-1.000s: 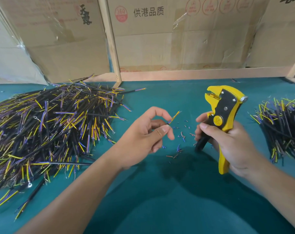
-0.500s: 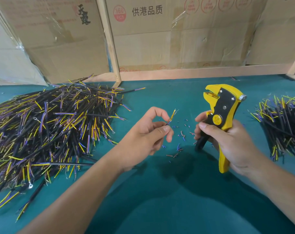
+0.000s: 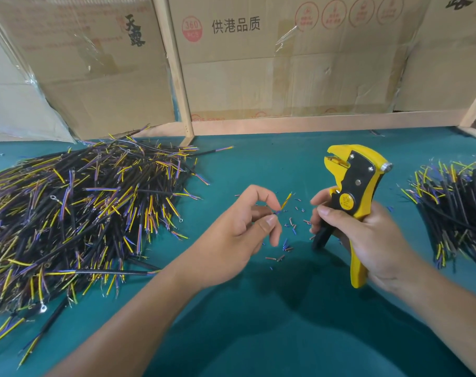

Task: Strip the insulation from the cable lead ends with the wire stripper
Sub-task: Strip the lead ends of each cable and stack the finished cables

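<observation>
Pinching a lead [image 3: 285, 204] at desk [image 3: 258, 164] centre, the left hand [image 3: 242, 229] aimed it toward one o'clock; at three o'clock the right hand [image 3: 367, 238] gripped the stripper [image 3: 353, 186] upright, nose toward eleven o'clock, clear of the lead.

A yellow-and-black wire stripper [image 3: 352, 197] is held upright, head up and nose leftward, right of the table's middle, while a short cable lead end [image 3: 285, 203], yellow and purple, is pinched just left of it.
</observation>
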Demonstrator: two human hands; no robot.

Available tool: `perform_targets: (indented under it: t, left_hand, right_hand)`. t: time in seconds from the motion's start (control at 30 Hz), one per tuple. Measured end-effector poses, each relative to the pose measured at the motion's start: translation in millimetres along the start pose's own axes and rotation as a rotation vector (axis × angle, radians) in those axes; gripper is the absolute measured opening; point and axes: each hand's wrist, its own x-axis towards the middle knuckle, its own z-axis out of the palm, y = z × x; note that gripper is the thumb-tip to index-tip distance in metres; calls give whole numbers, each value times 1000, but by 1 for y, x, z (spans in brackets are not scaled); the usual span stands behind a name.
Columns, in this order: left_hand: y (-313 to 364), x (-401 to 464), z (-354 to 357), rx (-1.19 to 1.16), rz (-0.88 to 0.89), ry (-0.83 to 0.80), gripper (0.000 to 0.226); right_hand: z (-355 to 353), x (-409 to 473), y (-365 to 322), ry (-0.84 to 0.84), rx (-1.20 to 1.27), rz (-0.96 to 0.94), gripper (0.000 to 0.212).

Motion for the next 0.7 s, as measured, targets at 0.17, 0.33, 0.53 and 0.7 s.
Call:
perform_targets:
  t: [0.17,0.33,0.53,0.7]
  left_hand:
    - [-2,-1,0,64,21,19,7]
    - [3,-1,4,157,23,60,6]
    - [11,-7,4,651,119,-80,10]
    - [12,-6,2,570,93,-77,14]
  right_hand:
    - [-1,-1,1,3,-6,-4,15]
    - [0,0,2,7,0,-11,15]
    - [1,-1,2,-1,-8,-24,18]
    - [3,-2,1,-10,-46,-42,22]
